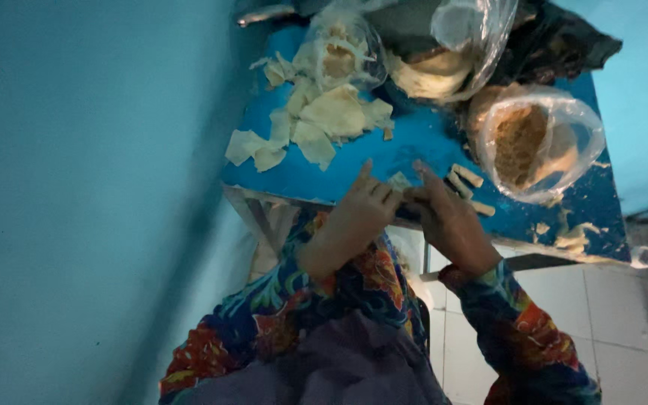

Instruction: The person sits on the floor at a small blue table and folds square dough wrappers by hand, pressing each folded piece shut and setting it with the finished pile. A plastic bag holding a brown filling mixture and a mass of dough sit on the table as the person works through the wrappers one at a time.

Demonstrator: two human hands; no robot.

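Patterned sleeves point(316, 300) lead to both hands at the blue surface's point(429, 142) near edge: left hand point(358, 214) and right hand point(444, 217) each close their grip on a small pale wrapper piece point(400, 182) between them.

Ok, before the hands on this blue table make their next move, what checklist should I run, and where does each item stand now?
1. Both hands in view: ok. The left hand and right hand meet at the near edge of the blue table.
2. Piece held between the hands: cannot tell; the fingers hide it.
3. Finished rolled pieces clear of the hands: ok, they lie just beyond the right hand.
4. Pale wrapper sheets within reach: ok, loosely piled beyond the left hand.
5. Bag of brown filling open: ok, its mouth faces the camera.
6. Bag stable: cannot tell.
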